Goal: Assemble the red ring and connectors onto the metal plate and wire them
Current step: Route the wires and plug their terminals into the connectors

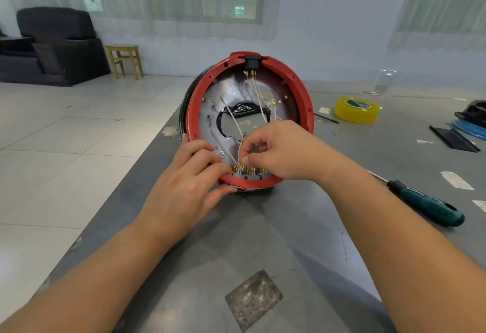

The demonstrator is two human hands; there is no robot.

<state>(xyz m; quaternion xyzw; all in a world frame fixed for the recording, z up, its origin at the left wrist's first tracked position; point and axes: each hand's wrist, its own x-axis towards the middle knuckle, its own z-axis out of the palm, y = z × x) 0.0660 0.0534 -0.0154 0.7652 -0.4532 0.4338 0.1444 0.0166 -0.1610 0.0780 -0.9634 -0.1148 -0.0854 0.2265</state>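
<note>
The right hand [273, 148] pinches a white wire [239, 148] above the grey connectors [251, 173], while the left hand [189, 177] grips the near rim of the red ring [302, 96], which stands tilted around the metal plate [218, 90]. The assembly sits near the left edge of the grey table [263, 240], with bare surface in front of it; a screwdriver [426, 202] and yellow tape roll [356, 109] lie well apart to the right.

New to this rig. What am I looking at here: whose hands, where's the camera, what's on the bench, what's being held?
There is no robot: a person works with bare hands, and the one picture comes from a camera worn on their head, looking forward and down.

On the grey table a red ring stands on edge around a metal plate. Thin white wires run across the plate to brass connectors at the bottom of the ring.

The left hand steadies the ring's lower edge, fingers curled over it. The right hand pinches a white wire just above the connectors.

Lying unused to the right: a green-handled screwdriver and a roll of yellow tape.
</note>
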